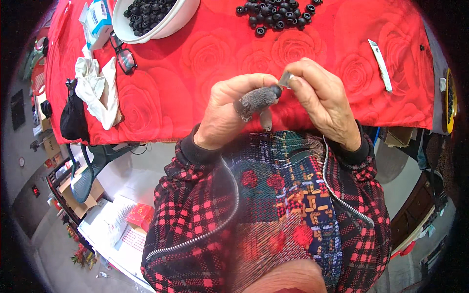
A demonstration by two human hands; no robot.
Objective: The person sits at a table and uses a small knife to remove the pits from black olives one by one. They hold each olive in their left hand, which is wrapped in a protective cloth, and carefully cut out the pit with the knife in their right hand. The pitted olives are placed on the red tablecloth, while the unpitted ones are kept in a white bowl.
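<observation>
My left hand (220, 107) is closed around a small round black part (276, 91), held at the fingertips above the near edge of the red tablecloth. Worn grey fabric covers (256, 102) wrap some of its fingers. In my right hand (325, 97), a small flat metal blade (285, 79) is pinched between thumb and forefinger. The blade's edge is close to the black part; whether they touch I cannot tell. Most of the black part is hidden behind the fingers.
A white bowl (168, 30) of black parts stands at the far left, a loose pile of them (278, 14) at the far middle. A slim white strip-like tool (380, 66) lies to the right. Glasses (126, 60), a white cloth (100, 93) and a tissue pack (96, 24) lie left.
</observation>
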